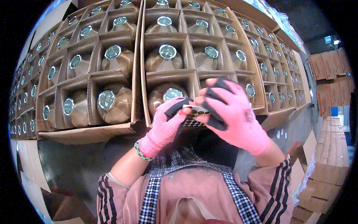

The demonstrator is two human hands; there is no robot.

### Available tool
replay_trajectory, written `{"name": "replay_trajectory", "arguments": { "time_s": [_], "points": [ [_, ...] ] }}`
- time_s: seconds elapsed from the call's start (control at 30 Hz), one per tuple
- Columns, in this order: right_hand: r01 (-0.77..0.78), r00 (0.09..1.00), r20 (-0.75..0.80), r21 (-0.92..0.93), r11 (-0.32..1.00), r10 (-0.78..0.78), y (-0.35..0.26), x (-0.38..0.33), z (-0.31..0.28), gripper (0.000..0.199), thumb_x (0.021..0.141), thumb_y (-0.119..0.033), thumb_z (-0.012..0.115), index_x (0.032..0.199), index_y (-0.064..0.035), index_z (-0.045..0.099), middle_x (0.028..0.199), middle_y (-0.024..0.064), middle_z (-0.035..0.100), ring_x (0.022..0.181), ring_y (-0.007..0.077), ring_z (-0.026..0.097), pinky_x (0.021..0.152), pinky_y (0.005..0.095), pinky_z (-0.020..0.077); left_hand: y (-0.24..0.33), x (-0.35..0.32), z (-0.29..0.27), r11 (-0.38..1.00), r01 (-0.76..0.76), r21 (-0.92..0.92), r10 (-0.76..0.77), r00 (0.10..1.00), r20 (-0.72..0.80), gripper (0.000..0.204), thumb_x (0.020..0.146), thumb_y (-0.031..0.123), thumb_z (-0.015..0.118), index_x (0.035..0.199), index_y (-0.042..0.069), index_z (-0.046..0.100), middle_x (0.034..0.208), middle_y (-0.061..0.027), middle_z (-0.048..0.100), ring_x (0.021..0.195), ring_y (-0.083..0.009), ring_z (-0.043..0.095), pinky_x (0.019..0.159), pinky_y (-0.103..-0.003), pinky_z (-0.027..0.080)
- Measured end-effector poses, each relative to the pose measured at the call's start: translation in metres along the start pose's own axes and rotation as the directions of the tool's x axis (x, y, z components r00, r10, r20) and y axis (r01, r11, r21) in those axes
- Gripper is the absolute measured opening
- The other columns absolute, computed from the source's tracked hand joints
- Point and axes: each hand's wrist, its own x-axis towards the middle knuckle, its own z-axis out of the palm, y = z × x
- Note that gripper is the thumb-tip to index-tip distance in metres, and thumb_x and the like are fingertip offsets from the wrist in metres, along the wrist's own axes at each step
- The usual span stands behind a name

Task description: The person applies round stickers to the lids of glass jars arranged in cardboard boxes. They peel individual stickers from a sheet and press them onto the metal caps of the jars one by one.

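Observation:
My left hand (169, 121), in a pink glove with dark finger patches, is closed on a sheet of round stickers (193, 115). The sheet is pale with rows of dark gold dots and is pinched under the thumb. At the sheet's right side is my right hand (233, 114), gloved the same way and slightly blurred. Its bare fingertips are bent toward the sheet, with thumb and forefinger apart; nothing shows between them. Just behind my left hand stands a clear glass bottle (173, 94) with a shiny round rim, in a divided cardboard box (169, 36).
Another divided box (91, 131) of glass bottles adjoins on the left, with more boxed bottles farther left. Further bottles (271, 98) fill boxes to the right. Stacked brown cartons (330, 95) stand at far right. Loose cardboard flaps (33, 164) lie at lower left.

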Motion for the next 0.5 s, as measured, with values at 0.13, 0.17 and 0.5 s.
{"name": "replay_trajectory", "arguments": {
  "time_s": [0.13,0.17,0.5],
  "points": [
    [-0.054,0.996,0.071,-0.006,0.999,0.054,0.006,0.004,0.010,0.018,0.063,-0.007,0.062,0.081,-0.0046,0.057,0.076,0.0092,0.054,0.080,0.0284,0.052,0.077,0.0369,0.0385,0.002,-0.003,0.002,0.992,0.082,-0.094,-0.080,0.996,0.024,0.025,0.077,0.013,0.056,0.096,-0.002,0.055,0.086,-0.0063,0.058,0.082,-0.0111,0.050,0.076,-0.026,0.040],
    [-0.089,0.994,0.068,0.037,0.995,0.086,0.010,0.004,0.013,0.017,0.064,-0.006,0.062,0.080,-0.0048,0.058,0.076,0.0098,0.054,0.079,0.0279,0.052,0.077,0.0368,0.0387,0.003,-0.003,0.002,0.992,0.095,-0.078,-0.093,0.995,0.037,0.025,0.077,0.012,0.056,0.097,-0.002,0.054,0.086,-0.0060,0.058,0.081,-0.0104,0.050,0.075,-0.026,0.041],
    [0.147,0.976,-0.124,-0.235,0.961,-0.179,0.012,-0.009,0.034,0.030,0.060,-0.014,0.057,0.089,-0.0104,0.056,0.089,0.0039,0.052,0.091,0.0247,0.049,0.078,0.0409,0.0375,-0.001,-0.004,0.004,0.991,0.126,-0.049,-0.126,0.992,0.009,0.022,0.077,0.009,0.054,0.096,-0.002,0.054,0.087,-0.0088,0.059,0.081,-0.0119,0.053,0.074,-0.027,0.042]
  ]
}}
